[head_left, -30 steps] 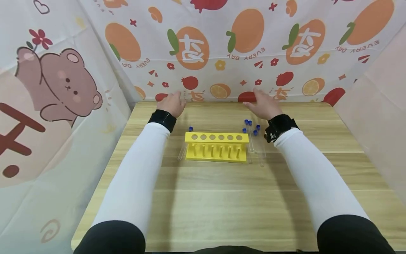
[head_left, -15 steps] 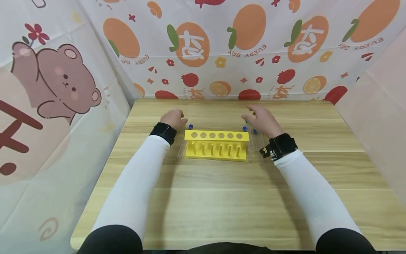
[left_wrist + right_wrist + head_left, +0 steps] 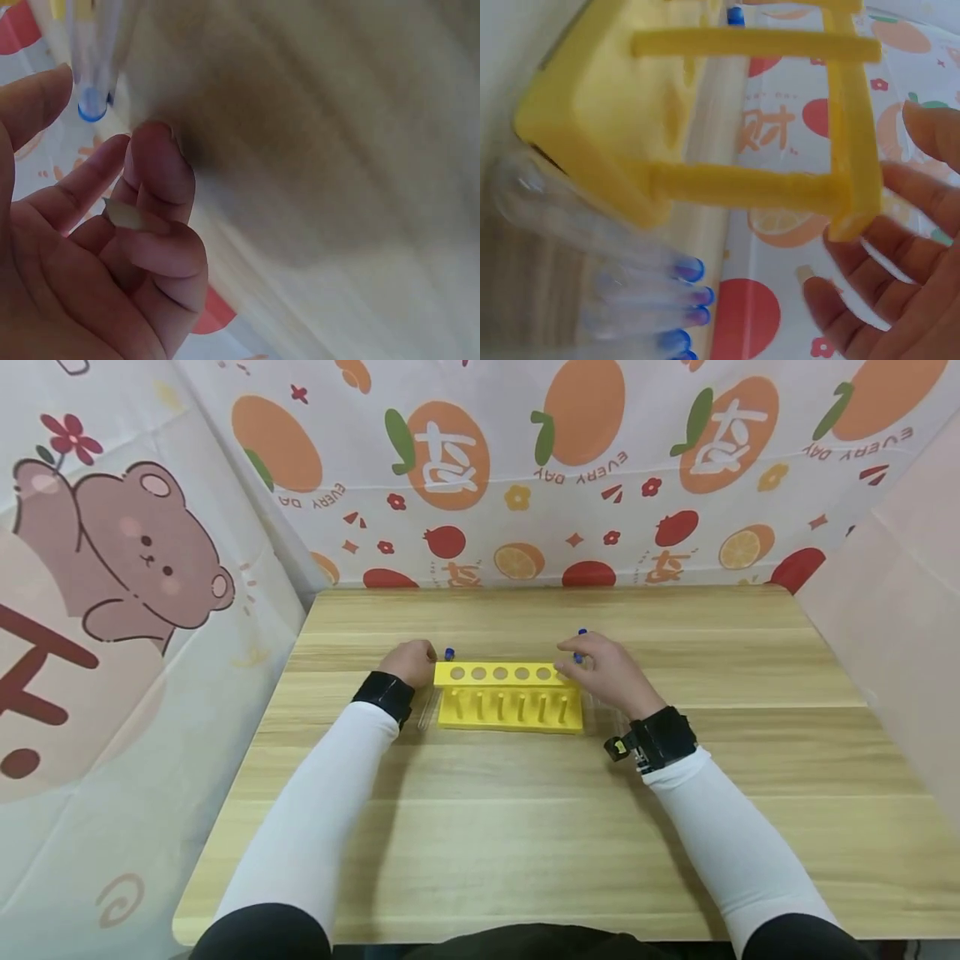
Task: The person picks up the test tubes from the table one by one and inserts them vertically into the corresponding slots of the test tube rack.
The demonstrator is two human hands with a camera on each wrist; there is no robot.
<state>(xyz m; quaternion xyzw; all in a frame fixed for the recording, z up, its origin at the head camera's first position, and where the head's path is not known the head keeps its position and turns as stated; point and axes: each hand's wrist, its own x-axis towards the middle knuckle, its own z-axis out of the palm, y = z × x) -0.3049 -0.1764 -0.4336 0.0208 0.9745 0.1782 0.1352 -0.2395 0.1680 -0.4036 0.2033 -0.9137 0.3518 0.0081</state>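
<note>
Left grip (image 3: 408, 662): fingers loosely bent, empty. Just beside that grip, on the counter (image 3: 510, 827): one clear test tube (image 3: 429, 708), blue cap (image 3: 449, 654). Between both grips: yellow rack (image 3: 512, 703), upright, row of round holes (image 3: 500, 673) along top. Right grip (image 3: 611, 677): fingers relaxed and apart, empty, at the rack's closest end; contact unclear. Beneath right grip: several clear tubes (image 3: 600, 231), blue caps (image 3: 689, 268).

I receive the head view bright and even, with light coming apparently from above. Soft shadows lie on the table (image 3: 480, 843) at seven o'clock and between four and five, and a pale sheen at six. My left wrist view is dimmer, its table smeared. In my right wrist view, the yellow rack (image 3: 757, 187) and clear tubes (image 3: 577, 221) at eight are blurred.
</note>
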